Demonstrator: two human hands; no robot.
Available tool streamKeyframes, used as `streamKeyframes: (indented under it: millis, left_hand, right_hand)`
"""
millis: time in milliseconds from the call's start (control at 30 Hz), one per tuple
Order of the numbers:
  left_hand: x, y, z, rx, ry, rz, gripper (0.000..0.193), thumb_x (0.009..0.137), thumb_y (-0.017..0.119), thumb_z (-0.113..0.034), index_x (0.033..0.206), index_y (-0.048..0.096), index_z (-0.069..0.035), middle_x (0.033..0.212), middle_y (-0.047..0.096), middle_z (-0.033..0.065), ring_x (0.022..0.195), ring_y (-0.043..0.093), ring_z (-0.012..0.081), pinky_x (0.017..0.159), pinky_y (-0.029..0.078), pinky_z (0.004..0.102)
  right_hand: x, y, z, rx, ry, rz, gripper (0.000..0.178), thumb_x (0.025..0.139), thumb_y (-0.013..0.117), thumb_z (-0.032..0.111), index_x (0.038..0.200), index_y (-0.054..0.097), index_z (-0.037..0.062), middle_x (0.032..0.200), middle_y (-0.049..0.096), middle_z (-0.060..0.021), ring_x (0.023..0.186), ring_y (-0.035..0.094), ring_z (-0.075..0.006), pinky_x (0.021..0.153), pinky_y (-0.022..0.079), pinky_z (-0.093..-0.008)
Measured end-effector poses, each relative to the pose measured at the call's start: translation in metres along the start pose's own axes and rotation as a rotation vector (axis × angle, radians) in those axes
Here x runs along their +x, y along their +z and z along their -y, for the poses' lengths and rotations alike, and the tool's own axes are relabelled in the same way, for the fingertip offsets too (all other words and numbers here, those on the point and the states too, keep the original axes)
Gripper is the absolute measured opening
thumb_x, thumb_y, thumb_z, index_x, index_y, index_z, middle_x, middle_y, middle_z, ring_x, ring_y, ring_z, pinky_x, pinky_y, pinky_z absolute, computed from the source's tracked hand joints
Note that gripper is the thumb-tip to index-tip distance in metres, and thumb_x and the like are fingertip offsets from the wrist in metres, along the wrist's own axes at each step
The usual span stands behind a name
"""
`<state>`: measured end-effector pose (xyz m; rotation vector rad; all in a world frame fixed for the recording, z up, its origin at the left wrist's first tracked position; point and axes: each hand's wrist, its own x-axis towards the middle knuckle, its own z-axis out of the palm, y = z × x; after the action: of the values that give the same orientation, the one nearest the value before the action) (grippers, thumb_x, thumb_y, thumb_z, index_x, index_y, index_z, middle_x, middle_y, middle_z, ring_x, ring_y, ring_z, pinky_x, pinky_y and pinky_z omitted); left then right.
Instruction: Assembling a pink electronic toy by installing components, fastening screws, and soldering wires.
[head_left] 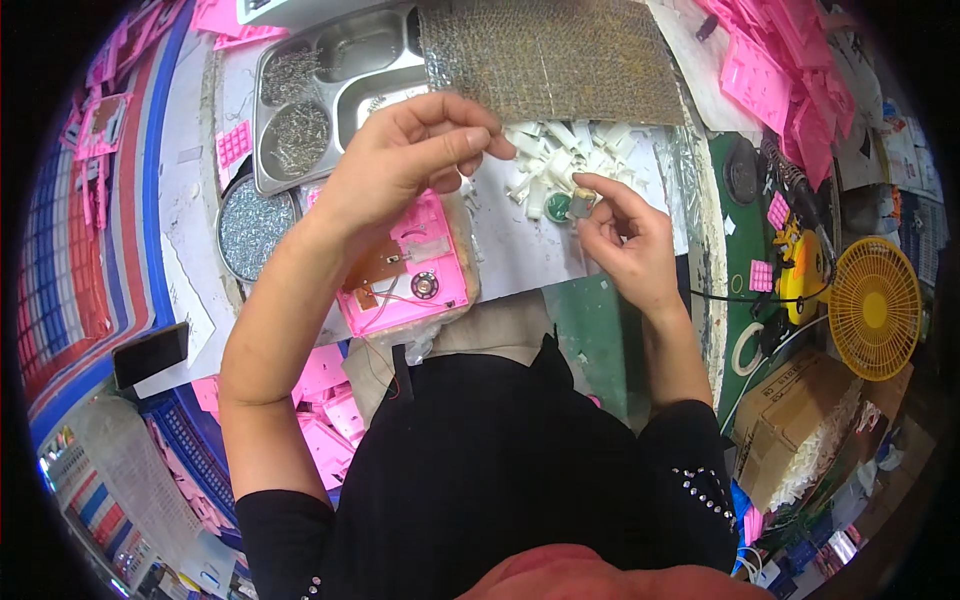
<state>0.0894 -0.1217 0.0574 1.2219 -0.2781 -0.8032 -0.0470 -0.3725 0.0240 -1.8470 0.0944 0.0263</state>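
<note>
My left hand (425,150) is raised over the near edge of the steel tray, thumb and fingers drawn together; whatever is between the fingertips, if anything, is too small to make out. Between the thumb and forefinger of my right hand (632,240) is a small silver metal part (581,205) with a gold-coloured end. Just left of it sits a green round thing (557,208), beside a heap of white plastic parts (540,160). Below my left wrist lies a pink plastic housing (455,285) with a round black speaker (424,286), a brown circuit board (378,266) and thin wires, partly hidden by my forearm.
The compartmented steel tray (345,75) holds small metal pieces. Next to it is a round tin of screws (255,228). A bubble-wrap sheet (550,60) covers the far side. Pink parts (755,80), a yellow fan (875,310) and a cardboard box (795,415) stand right.
</note>
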Motion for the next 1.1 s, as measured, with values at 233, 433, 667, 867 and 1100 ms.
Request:
streamKeyframes:
  millis: [233, 433, 667, 867, 1100]
  left_hand:
    - [-0.040, 0.002, 0.006, -0.063, 0.021, -0.052, 0.020, 0.096, 0.068, -0.008, 0.114, 0.067, 0.000, 0.103, 0.074, 0.0071, 0.076, 0.056, 0.0051, 0.068, 0.046, 0.0207]
    - [-0.074, 0.005, 0.018, 0.097, 0.118, -0.213, 0.015, 0.096, 0.067, -0.006, 0.110, 0.067, 0.000, 0.103, 0.070, 0.0043, 0.084, 0.061, 0.0049, 0.068, 0.048, 0.0199]
    - [-0.097, 0.002, 0.045, 0.127, 0.216, -0.342, 0.013, 0.096, 0.065, -0.001, 0.108, 0.067, 0.001, 0.102, 0.067, 0.0021, 0.087, 0.061, 0.0065, 0.077, 0.050, 0.0229]
    - [-0.113, -0.002, 0.062, 0.148, 0.251, -0.417, 0.014, 0.096, 0.063, 0.004, 0.110, 0.064, 0.003, 0.105, 0.063, 0.0038, 0.091, 0.060, 0.0069, 0.081, 0.050, 0.0224]
    - [-0.113, 0.004, 0.072, 0.201, 0.274, -0.382, 0.012, 0.093, 0.063, 0.008, 0.105, 0.064, 0.004, 0.104, 0.063, 0.0052, 0.092, 0.060, 0.0090, 0.081, 0.048, 0.0221]
  right_hand:
    - [0.006, 0.024, 0.015, 0.406, -0.030, 0.038, 0.050, 0.087, 0.070, -0.004, 0.136, 0.058, -0.0046, 0.080, 0.061, 0.0005, 0.068, 0.055, -0.0045, 0.059, 0.040, -0.0194]
    - [0.019, 0.056, 0.032, 0.779, 0.162, 0.223, 0.048, 0.093, 0.067, 0.002, 0.138, 0.055, -0.0020, 0.079, 0.061, -0.0006, 0.070, 0.058, -0.0083, 0.059, 0.042, -0.0218]
    - [0.020, 0.070, 0.012, 1.190, 0.425, 0.328, 0.047, 0.094, 0.068, 0.007, 0.139, 0.054, -0.0013, 0.082, 0.062, -0.0015, 0.068, 0.055, -0.0074, 0.053, 0.039, -0.0191]
    - [0.014, 0.010, -0.003, 0.257, 0.011, -0.048, 0.046, 0.093, 0.066, -0.001, 0.137, 0.055, -0.0022, 0.080, 0.061, 0.0002, 0.067, 0.053, -0.0053, 0.055, 0.040, -0.0201]
    - [0.003, -0.003, -0.022, -0.189, 0.062, -0.018, 0.036, 0.090, 0.068, 0.001, 0.126, 0.065, 0.0039, 0.072, 0.059, 0.0031, 0.061, 0.050, -0.0031, 0.057, 0.041, -0.0215]
